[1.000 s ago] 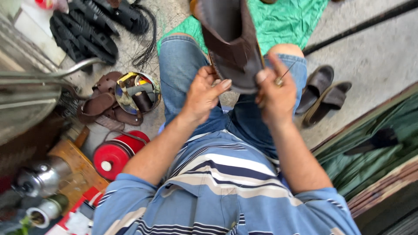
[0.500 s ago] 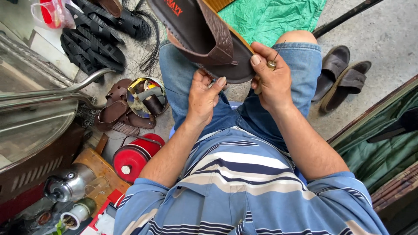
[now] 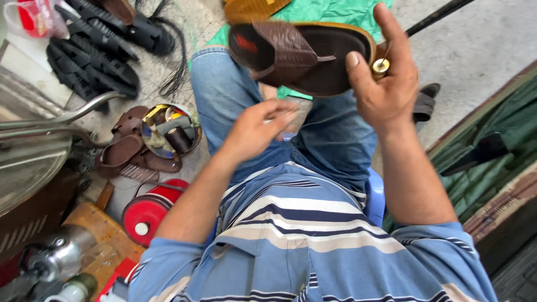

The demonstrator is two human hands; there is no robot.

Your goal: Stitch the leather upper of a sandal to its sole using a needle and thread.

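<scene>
Nearest to the camera is the striped blue shirt (image 3: pixel 302 246) of the person, who sits with knees in blue jeans (image 3: pixel 330 128). Compared with half a second ago, the left hand (image 3: pixel 258 130) has left the sandal: before, it was pressed against the underside, and now it hangs free above the lap, blurred, with the fingers bent loosely inward. Whether something thin is pinched between its fingers, I cannot tell. The right hand (image 3: pixel 386 78) has risen and turned. It now carries the brown sandal (image 3: pixel 302 56) alone, with the thumb pressed on the inner sole near the heel and the other fingers spread behind the edge. A small brass-coloured spool (image 3: pixel 381 67) sits between the fingers of this same hand, touching the heel of the sandal. The sandal is now held higher, almost level, above the right knee, with the strap toward the left.

Farther, on the floor at the left, lies a round tin with tools (image 3: pixel 168 131) next to brown sandal parts (image 3: pixel 126 151), and a red roll (image 3: pixel 146 212) lies closer. Beyond the knees lies a green cloth (image 3: pixel 341 11).
</scene>
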